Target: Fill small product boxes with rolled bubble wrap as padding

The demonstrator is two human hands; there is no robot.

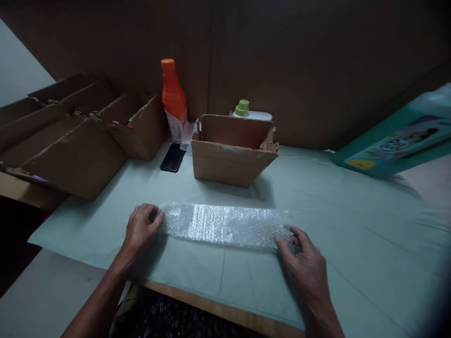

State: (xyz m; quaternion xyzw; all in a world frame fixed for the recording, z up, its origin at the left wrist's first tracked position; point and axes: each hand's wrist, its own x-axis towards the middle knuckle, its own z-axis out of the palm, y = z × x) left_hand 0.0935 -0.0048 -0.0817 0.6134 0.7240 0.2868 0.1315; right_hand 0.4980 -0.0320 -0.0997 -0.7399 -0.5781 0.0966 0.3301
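A strip of clear bubble wrap [225,224] lies flat and stretched lengthwise on the pale green sheet [352,234] that covers the table. My left hand [141,229] pinches its left end with the fingers curled over the edge. My right hand [305,265] presses down on its right end, fingertips on the plastic. Both forearms reach in from the bottom of the view.
A small open cardboard box [230,152] stands just behind the wrap. Behind it are an orange bottle [174,101] and a white bottle with a green cap [246,111]. A black phone [173,157] lies flat. Larger open cartons [77,141] fill the left; a teal package [398,141] leans at right.
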